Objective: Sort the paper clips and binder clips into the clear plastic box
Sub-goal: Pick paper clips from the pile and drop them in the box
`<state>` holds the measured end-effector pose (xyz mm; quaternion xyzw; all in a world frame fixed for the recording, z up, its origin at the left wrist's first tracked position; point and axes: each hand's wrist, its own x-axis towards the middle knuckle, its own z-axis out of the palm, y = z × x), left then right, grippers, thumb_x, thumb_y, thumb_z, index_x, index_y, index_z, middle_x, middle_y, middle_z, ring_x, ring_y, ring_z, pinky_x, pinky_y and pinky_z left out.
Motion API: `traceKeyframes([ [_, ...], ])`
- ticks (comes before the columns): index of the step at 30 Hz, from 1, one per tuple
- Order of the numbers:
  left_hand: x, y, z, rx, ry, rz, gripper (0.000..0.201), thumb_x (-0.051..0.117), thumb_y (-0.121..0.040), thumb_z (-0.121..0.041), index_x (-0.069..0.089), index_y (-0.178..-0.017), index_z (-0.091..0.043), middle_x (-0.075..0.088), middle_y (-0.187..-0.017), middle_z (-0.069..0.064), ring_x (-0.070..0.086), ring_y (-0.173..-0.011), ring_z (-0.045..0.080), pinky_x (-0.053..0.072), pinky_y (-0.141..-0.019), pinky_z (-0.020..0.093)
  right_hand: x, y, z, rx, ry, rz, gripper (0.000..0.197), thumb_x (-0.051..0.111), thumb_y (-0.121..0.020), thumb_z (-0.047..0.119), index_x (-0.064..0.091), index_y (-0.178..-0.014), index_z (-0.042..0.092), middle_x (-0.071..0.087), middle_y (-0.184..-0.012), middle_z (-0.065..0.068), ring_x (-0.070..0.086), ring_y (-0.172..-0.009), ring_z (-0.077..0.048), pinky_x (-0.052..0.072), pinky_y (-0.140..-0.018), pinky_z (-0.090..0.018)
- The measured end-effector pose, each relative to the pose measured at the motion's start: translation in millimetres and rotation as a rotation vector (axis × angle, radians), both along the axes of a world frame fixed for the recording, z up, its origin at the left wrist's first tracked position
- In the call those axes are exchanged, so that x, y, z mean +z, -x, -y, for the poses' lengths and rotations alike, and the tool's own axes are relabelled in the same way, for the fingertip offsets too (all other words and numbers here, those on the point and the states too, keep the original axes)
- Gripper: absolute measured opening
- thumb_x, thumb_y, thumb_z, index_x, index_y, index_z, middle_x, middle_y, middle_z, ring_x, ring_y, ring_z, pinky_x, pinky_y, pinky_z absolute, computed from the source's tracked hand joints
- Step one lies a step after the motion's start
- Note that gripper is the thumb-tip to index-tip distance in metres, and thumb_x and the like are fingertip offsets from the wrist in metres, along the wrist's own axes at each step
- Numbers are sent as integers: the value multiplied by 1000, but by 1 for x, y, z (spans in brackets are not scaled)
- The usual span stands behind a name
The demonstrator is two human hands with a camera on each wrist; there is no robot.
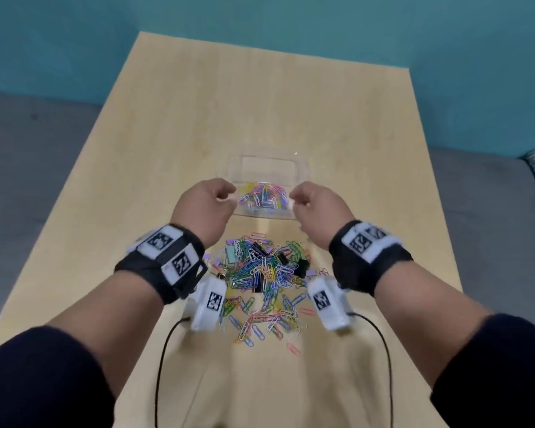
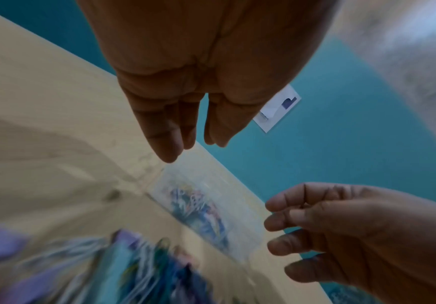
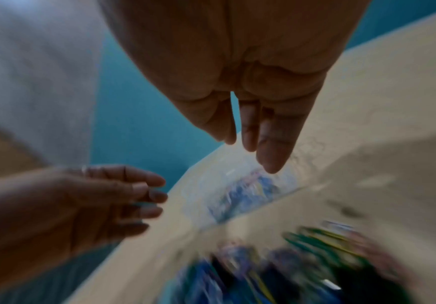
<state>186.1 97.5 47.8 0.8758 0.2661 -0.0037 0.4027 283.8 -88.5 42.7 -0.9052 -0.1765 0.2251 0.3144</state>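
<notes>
Working from left to right: my left hand (image 1: pixel 203 202) sits at the left side of the clear plastic box (image 1: pixel 264 183), fingers loosely curled and grasping nothing that I can make out. That box rests mid-table (image 1: pixel 173 125) with coloured paper clips (image 1: pixel 263 196) in its near half, and my right hand (image 1: pixel 317 205) sits at its right side, likewise loosely curled and empty. Nearer to me, between my wrists, the unsorted pile of paper clips and binder clips (image 1: pixel 264 273) lies on the wood.

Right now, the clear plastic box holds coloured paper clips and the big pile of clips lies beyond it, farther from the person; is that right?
Not quite: the clear plastic box does hold coloured paper clips, but the pile of clips lies nearer the person, between the wrists, as the head view shows.
</notes>
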Motion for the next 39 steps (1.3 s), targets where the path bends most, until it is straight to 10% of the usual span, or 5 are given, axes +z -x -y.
traceKeyframes([
  [12,-41,130,65,-310,-230,23,17,58,-85,-17,64,-102,-18,56,-98,0,53,-89,24,45,-79,36,-47,90,27,729,577,398,86,48,-87,59,9,-150,16,5,-159,-7,-6,-146,-29,2,-113,-61],
  [18,-47,164,76,-446,-327,-46,26,39,-85,-29,61,-97,-20,55,-99,-2,52,-85,25,49,-75,38,-47,121,57,800,591,507,79,54,-84,56,31,-144,10,21,-155,-16,4,-145,-37,3,-110,-67],
  [25,-51,181,91,-509,-397,-115,37,73,-70,-23,59,-105,-21,54,-105,1,53,-86,26,52,-70,35,-39,149,94,573,350,405,49,60,-81,35,50,-124,15,55,-119,-6,53,-106,-34,51,-84,-45],
  [31,-61,163,108,-533,-449,-175,71,73,-72,-31,37,-133,-23,46,-131,10,43,-110,31,52,-83,43,-47,177,86,453,429,231,87,62,-83,42,10,-150,23,25,-150,-7,33,-125,-32,42,-98,-42],
  [39,-66,133,114,-539,-537,-176,60,68,-76,-23,46,-131,-16,47,-126,12,44,-106,33,49,-81,45,-58,160,58,315,420,289,59,58,-86,26,36,-139,15,39,-138,-8,40,-113,-32,41,-92,-40],
])
